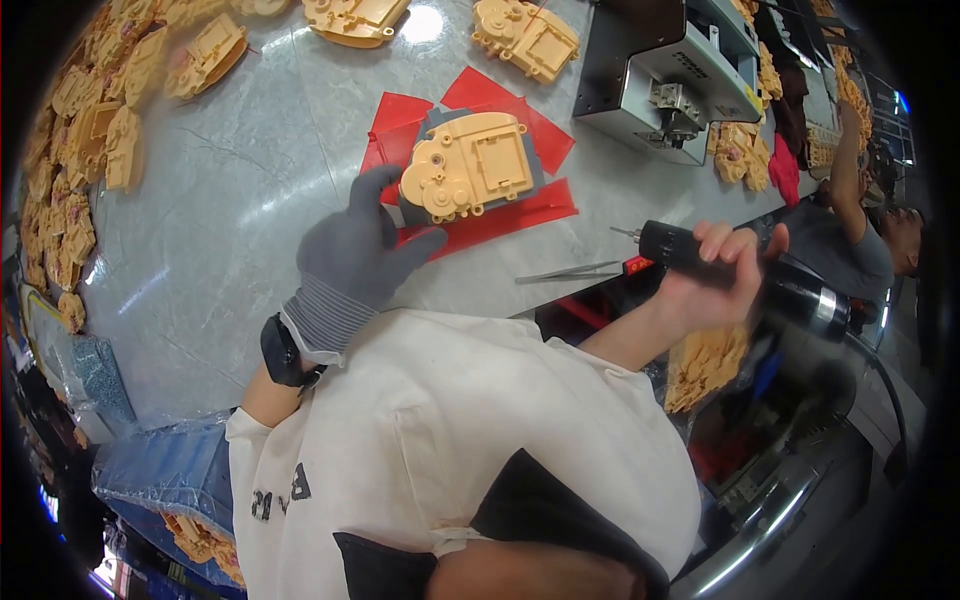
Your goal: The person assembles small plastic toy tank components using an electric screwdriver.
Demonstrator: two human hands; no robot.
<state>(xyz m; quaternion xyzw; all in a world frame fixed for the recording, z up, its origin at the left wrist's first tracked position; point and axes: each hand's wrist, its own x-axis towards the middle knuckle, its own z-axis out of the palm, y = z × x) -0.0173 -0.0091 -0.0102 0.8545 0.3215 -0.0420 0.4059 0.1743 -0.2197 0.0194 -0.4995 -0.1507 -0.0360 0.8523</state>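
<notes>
A yellow plastic gear housing (465, 165) rests on a grey block fixture (545, 165) fixed to the table with red tape (475, 228). My left hand (355, 245), in a grey knitted glove, reaches to the housing's left end. Its forefinger and thumb are bent around the near left corner, steadying it. My bare right hand (722, 275) is wrapped round a black electric screwdriver (680, 245), held to the right of the fixture at the table's edge. The thin bit points left, apart from the housing. Tweezers (568, 276) lie below the bit.
Several similar housings (525, 38) lie at the back, with a large heap (105, 130) along the left. A metal screw feeder (665, 95) stands at the back right. A blue bin (165, 465) sits at the lower left. Another person (850, 225) is at the far right.
</notes>
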